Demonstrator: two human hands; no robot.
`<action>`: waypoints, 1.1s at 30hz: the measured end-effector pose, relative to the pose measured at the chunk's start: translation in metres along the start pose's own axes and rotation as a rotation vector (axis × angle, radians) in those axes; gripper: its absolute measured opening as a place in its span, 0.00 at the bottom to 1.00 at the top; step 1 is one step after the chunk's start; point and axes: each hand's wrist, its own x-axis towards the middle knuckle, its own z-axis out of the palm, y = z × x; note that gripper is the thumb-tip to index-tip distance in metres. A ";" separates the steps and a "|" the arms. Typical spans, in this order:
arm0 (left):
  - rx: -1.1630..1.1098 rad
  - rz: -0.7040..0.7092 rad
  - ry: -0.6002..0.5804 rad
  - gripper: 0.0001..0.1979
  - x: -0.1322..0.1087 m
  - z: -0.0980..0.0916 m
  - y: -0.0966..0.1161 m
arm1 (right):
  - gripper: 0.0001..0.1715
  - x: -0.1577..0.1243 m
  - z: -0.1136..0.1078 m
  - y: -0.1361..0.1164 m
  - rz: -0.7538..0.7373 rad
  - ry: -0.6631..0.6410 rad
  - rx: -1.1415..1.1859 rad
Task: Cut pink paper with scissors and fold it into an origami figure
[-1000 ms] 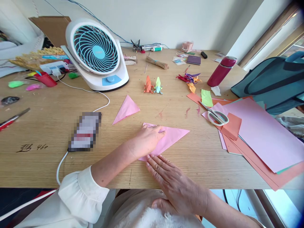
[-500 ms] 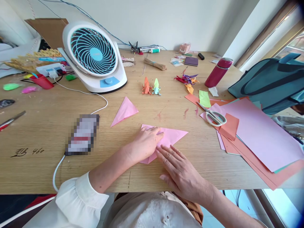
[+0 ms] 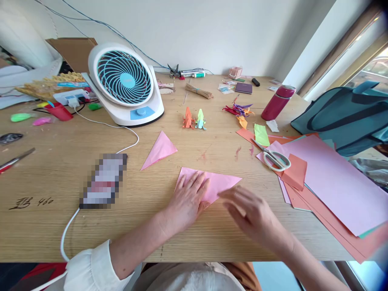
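A folded sheet of pink paper [image 3: 222, 182] lies on the table in front of me, its long edge at the far side and a pointed corner to the right. My left hand [image 3: 187, 202] presses flat on its left part, fingers spread, hiding some of the sheet. Beside its slanting near edge is my right hand [image 3: 256, 218], slightly blurred, fingers bent and thumb apart, with nothing visible in it. Whether those fingertips touch the paper I cannot tell. Farther left rests a second pink paper triangle [image 3: 160, 149].
Scissors [image 3: 275, 160] lie on stacked coloured sheets [image 3: 336, 182] at the right. Two small origami figures [image 3: 194, 119] stand beyond the paper. A fan [image 3: 124, 85], a blurred-out phone [image 3: 104, 180] with a cable, a red flask [image 3: 278, 103] and a teal bag [image 3: 342, 117] surround the work area.
My left hand has shifted from the near fold to lie flatter on the paper's left part. The right hand has lifted and moved right. The near flap no longer shows below the hands.
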 end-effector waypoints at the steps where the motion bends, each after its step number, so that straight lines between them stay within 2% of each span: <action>1: 0.001 -0.009 -0.006 0.27 -0.001 0.002 0.000 | 0.14 0.006 -0.002 0.009 0.066 0.048 -0.087; 3: 0.004 -0.019 -0.012 0.29 -0.002 0.004 0.000 | 0.16 0.017 -0.002 0.026 0.173 0.080 -0.240; 6: 0.003 -0.017 0.011 0.31 -0.003 0.005 0.000 | 0.17 0.026 0.004 0.040 0.298 -0.003 -0.371; 11: -0.020 -0.018 0.093 0.36 -0.004 0.003 0.000 | 0.16 0.030 -0.001 0.044 0.458 -0.091 -0.360; 14: -0.033 -0.024 0.128 0.39 -0.005 0.002 0.000 | 0.15 0.032 -0.013 0.045 0.555 -0.205 -0.249; 16: -0.040 -0.024 0.148 0.40 -0.005 0.003 -0.001 | 0.16 0.032 -0.019 0.049 0.548 -0.285 -0.128; 18: -0.051 -0.032 0.190 0.42 -0.004 0.003 -0.004 | 0.19 0.030 -0.020 0.055 0.520 -0.310 0.030; 21: -0.100 -0.080 0.315 0.47 0.000 0.000 -0.012 | 0.22 0.027 -0.019 0.065 0.499 -0.227 0.266; 23: -0.185 -0.131 0.434 0.52 0.004 -0.003 -0.020 | 0.22 0.026 -0.020 0.069 0.491 -0.118 0.365; 25: -0.363 -0.202 0.534 0.56 0.008 -0.007 -0.028 | 0.22 0.027 -0.022 0.070 0.483 0.005 0.413; 27: -0.690 -0.280 0.580 0.55 0.012 -0.011 -0.035 | 0.22 0.028 -0.025 0.067 0.468 0.107 0.464; 30: -1.286 -0.360 0.539 0.51 0.017 -0.017 -0.039 | 0.22 0.029 -0.022 0.063 0.440 0.184 0.576; 33: -1.686 -0.433 0.442 0.37 0.017 -0.020 -0.039 | 0.21 0.028 -0.012 0.061 0.424 0.237 0.664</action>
